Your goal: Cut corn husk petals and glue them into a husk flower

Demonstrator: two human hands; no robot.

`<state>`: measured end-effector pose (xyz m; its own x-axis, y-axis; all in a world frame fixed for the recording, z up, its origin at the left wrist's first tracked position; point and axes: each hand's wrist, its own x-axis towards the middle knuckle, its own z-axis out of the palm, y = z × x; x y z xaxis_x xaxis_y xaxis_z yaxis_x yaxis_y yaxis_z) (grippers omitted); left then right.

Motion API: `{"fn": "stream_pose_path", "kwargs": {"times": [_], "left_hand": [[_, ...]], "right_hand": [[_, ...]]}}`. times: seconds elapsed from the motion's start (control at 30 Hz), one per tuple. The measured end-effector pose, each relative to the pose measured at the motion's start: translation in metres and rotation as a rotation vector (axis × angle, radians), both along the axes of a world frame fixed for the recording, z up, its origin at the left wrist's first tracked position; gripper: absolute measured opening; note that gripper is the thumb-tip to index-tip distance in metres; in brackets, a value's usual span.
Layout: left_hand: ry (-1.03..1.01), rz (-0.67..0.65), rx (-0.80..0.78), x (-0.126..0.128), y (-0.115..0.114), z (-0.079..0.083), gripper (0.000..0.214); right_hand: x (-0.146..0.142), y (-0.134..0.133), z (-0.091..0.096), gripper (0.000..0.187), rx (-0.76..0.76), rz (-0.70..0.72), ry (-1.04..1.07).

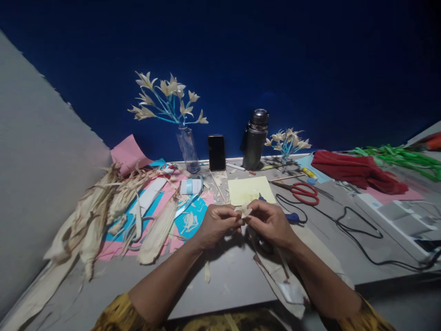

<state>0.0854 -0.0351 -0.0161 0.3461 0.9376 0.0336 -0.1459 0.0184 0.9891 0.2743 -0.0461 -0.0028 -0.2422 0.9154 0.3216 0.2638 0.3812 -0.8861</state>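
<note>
Between the fingertips of both hands is a small cream piece of dried corn husk (245, 211), pale and petal-like. My left hand (218, 223) pinches it from the left, thumb and forefinger closed. From the other side my right hand (270, 223) grips it the same way. Just beyond the hands lies a pale yellow sheet of paper (250, 187). A blue-handled glue gun or soldering tool (292, 218), partly hidden, rests beside my right hand with a black cord. Beneath my right forearm lie husk strips and a shiny silvery piece (291, 293).
Dried corn husks (99, 216) cover pink and blue paper at left. Husk flowers stand in a clear bottle (189, 149), near a phone (217, 153) and a flask (255, 140). Red-handled scissors (305, 193), a red cloth (358, 171) and a white power strip (389, 225) lie at right.
</note>
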Motion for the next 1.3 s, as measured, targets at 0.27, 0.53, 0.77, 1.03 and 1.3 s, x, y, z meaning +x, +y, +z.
{"fn": "stream_pose_path", "kwargs": {"times": [0.27, 0.53, 0.77, 1.03, 1.3], "left_hand": [[0.087, -0.004, 0.3, -0.0029, 0.0029, 0.0029, 0.019], [0.105, -0.002, 0.332, -0.0039, 0.0039, 0.0037, 0.01], [0.012, 0.028, 0.064, 0.0002, 0.0018, 0.0019, 0.024], [0.059, -0.002, 0.131, -0.0005, 0.0015, -0.0016, 0.021], [0.129, 0.033, 0.249, 0.0024, 0.0021, -0.0012, 0.027]], "right_hand": [[0.0021, -0.0009, 0.0051, 0.005, 0.091, 0.043, -0.061], [0.0046, -0.0004, 0.0056, 0.005, 0.063, 0.096, -0.077], [0.0027, -0.001, 0.0072, 0.006, 0.022, 0.082, -0.071], [0.0046, -0.0026, 0.0077, 0.017, -0.222, 0.075, 0.244], [0.0038, -0.0014, 0.009, 0.015, -0.15, 0.015, 0.095]]}}
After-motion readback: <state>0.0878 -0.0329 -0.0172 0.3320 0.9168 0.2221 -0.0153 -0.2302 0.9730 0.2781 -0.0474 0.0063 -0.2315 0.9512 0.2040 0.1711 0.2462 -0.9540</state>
